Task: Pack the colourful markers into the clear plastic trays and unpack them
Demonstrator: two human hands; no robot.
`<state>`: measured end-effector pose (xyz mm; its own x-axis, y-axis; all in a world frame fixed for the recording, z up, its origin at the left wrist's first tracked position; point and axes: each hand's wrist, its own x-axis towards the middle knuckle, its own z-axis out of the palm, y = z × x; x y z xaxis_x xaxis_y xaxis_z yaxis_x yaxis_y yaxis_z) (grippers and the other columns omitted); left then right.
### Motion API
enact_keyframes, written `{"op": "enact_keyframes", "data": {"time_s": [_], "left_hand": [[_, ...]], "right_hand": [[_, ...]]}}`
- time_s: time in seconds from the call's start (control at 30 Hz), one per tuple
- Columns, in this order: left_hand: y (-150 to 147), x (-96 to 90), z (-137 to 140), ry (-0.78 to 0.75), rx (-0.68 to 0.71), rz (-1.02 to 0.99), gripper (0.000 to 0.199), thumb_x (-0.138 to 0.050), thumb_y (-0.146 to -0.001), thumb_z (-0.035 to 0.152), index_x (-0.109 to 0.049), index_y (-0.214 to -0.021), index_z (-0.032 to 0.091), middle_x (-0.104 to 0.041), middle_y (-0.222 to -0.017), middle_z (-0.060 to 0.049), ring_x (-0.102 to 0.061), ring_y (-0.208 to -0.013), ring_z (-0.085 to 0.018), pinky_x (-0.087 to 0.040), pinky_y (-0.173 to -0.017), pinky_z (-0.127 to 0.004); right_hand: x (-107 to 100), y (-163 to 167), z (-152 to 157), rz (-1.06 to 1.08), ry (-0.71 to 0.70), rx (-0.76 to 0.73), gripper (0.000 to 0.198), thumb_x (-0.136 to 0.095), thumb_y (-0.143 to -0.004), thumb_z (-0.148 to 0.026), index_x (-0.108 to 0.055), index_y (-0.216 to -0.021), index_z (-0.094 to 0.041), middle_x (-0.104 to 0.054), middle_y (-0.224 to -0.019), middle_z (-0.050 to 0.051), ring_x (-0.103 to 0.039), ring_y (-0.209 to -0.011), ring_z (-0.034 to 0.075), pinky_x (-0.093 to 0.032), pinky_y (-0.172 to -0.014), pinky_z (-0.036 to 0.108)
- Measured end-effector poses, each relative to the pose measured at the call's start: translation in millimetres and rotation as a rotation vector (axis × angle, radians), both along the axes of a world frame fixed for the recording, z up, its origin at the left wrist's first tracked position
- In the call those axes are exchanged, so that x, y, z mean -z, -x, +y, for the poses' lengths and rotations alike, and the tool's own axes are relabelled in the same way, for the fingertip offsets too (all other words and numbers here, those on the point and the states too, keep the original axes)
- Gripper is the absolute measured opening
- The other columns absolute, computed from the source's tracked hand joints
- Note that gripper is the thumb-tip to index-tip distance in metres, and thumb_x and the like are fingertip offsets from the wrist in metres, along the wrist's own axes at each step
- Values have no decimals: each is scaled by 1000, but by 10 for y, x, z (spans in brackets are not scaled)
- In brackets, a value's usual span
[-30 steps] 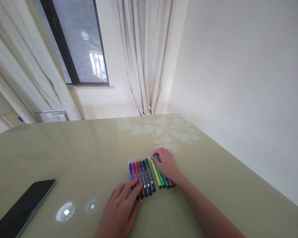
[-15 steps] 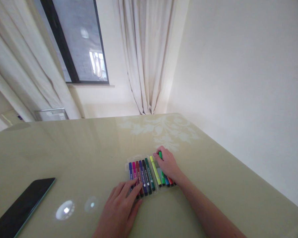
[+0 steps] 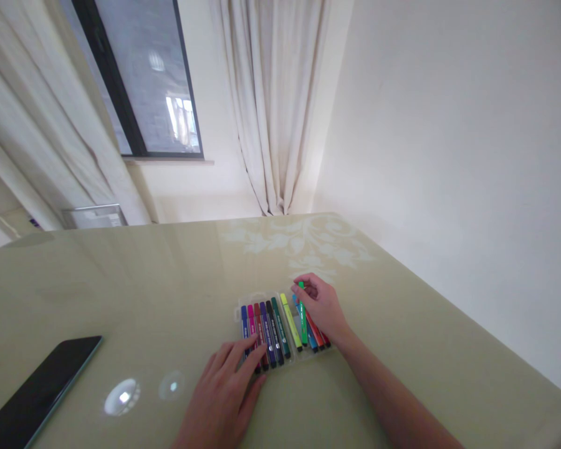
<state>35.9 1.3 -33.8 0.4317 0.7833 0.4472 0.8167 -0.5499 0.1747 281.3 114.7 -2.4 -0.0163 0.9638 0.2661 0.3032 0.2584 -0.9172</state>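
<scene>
A clear plastic case (image 3: 238, 317) lies unfolded on the table, with a row of capped markers in each half. Blue, pink, brown, purple, black and dark green markers (image 3: 281, 327) fill the left half. My left hand (image 3: 227, 380) lies over its near left corner, fingers apart and fingertips touching the markers there. Between thumb and fingers of my right hand (image 3: 321, 305) is a bright green marker (image 3: 303, 321), its upper end raised over the right half. A yellow marker (image 3: 291, 322) lies left of it. Blue and red markers (image 3: 314, 333) to its right are partly covered by my hand.
A dark phone or tablet (image 3: 42, 386) lies at the left on the glossy, pale green table (image 3: 168, 280). A white wall (image 3: 449, 156) runs along the table's right side. Curtains (image 3: 280, 112) and a window (image 3: 149, 81) are beyond the far edge.
My right hand has shifted slightly right and opened its curl, lifting the green marker's upper end. More of the blue and red markers shows. My left hand has hardly moved.
</scene>
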Motion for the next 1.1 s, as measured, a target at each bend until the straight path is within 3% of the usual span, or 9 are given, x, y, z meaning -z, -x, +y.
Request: {"op": "enact_keyframes", "data": {"time_s": [0.17,0.37,0.47,0.6,0.7,0.9,1.1], "left_hand": [[2,1,-1,19,2,-4,43,-63,-96,32,-57,-139,32,-67,-135,-2,-64,-114,-25,-59,-95,-41],[-4,-20,-1,15,0,-15,44,-62,-96,32,-57,-140,32,-67,-134,-2,-64,-113,-24,-59,-95,-41],[-6,-17,-3,15,1,-14,43,-62,-96,32,-57,-139,32,-67,-134,-2,-64,-113,-25,-59,-95,-42],[-5,1,-9,15,0,-17,43,-63,-96,32,-58,-139,31,-67,-134,-3,-64,-114,-25,-58,-95,-42],[1,3,-12,21,-6,-14,43,-63,-96,32,-58,-139,32,-67,-136,-3,-64,-115,-25,-58,-96,-41],[-2,-24,-8,13,2,-5,44,-62,-96,32,-57,-140,32,-67,-135,-2,-64,-115,-24,-58,-96,-40],[-3,-33,-14,19,-2,-6,42,-62,-96,33,-59,-138,32,-67,-134,-3,-64,-114,-24,-57,-96,-39]], "right_hand": [[-89,-16,-40,5,44,-42,24,-65,-90,-41,-71,-102,-21,-72,-79,1,-69,-72,19,-54,-70,31],[-16,2,-59,-32,89,-142,26,-61,-95,-41,-69,-109,-21,-73,-84,2,-70,-78,19,-55,-73,31],[-9,-22,-67,-222,4,-126,23,-62,-96,-38,-68,-112,-22,-74,-91,3,-70,-84,20,-55,-81,34],[-34,-60,-88,-648,-173,-68,15,-64,-97,-31,-70,-107,-21,-72,-107,9,-65,-103,25,-50,-94,40],[-52,-72,-107,-805,-202,-107,14,-65,-97,-32,-70,-105,-21,-71,-107,9,-63,-107,26,-49,-96,40],[-160,-174,-146,-736,-118,-205,27,-69,-95,-39,-68,-116,-23,-73,-107,6,-63,-105,25,-48,-96,39],[-247,-392,-137,-567,-44,-349,27,-77,-86,-36,-75,-111,-27,-74,-118,5,-63,-110,28,-45,-102,45]]}}
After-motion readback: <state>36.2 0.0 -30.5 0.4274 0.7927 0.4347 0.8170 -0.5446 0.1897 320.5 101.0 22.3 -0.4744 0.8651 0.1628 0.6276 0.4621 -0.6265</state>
